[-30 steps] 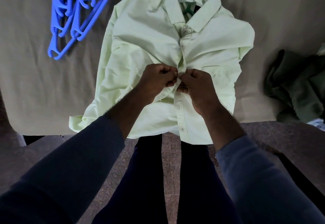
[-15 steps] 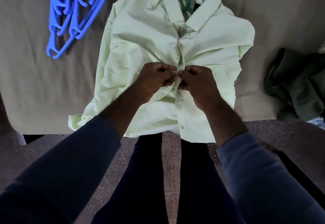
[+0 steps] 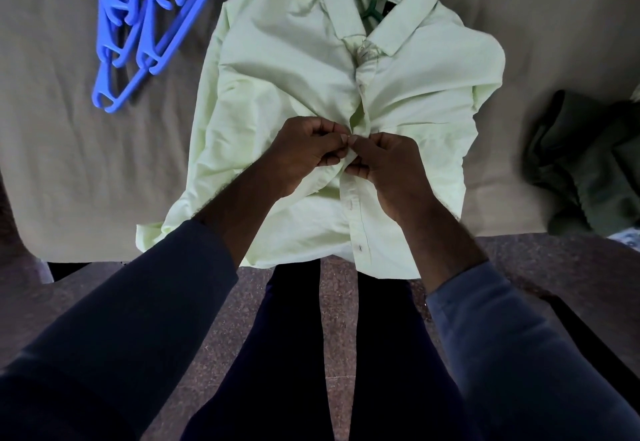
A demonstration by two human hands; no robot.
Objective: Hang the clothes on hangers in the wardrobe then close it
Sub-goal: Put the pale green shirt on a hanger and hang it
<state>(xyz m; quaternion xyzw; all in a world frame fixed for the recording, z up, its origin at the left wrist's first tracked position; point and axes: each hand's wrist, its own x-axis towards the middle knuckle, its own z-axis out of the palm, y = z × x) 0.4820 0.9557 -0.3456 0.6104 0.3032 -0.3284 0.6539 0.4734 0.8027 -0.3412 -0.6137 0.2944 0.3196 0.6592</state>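
Near the front edge of the bed (image 3: 69, 163), the shirt (image 3: 294, 70) is pinched by the left hand (image 3: 304, 153) and right hand (image 3: 388, 167); its front could be pulled open if tugged

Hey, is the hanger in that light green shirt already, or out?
In: the green hanger shows inside the open collar of the shirt, hook poking above.

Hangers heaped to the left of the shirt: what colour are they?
The hangers are bright blue, clearest at the top left of the head view.
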